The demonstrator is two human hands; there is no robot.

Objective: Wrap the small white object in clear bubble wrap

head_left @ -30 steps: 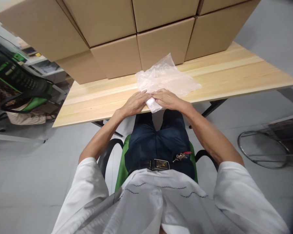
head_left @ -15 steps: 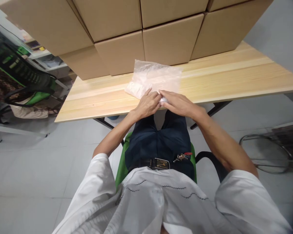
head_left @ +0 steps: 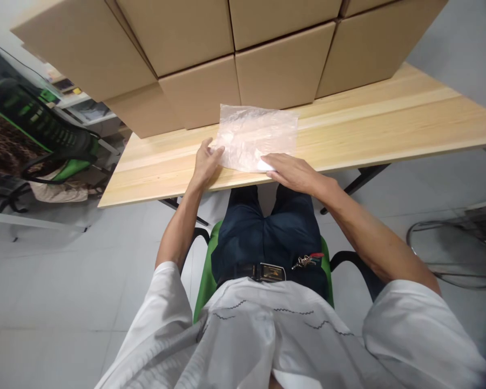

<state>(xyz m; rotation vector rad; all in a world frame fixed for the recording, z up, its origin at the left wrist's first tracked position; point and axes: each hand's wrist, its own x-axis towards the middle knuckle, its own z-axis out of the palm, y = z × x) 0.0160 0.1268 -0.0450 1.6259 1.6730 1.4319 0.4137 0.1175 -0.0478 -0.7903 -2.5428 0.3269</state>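
Observation:
A thin, see-through plastic sheet or bag [head_left: 257, 132] lies wrinkled on the wooden table in front of me; I cannot tell which of the two it is. At its left edge my left hand [head_left: 207, 162] is closed, thumb and fingers around the border of the plastic. My right hand [head_left: 291, 172] rests at the near right corner, fingers curved over a small white object [head_left: 263, 165]. Only the white object's left end shows, on or inside the plastic; the rest is hidden under the fingers.
Cardboard boxes [head_left: 283, 70] stand stacked along the back of the wooden table [head_left: 372, 129], right behind the plastic. A green and black chair [head_left: 36, 119] is at the left, with white shelving behind it. On the right, a round metal-framed stool [head_left: 449, 254] stands on the floor.
My left hand has moved left, away from my right hand, to the plastic's left edge. The plastic now lies flatter and more spread out. My right hand stays about where it was.

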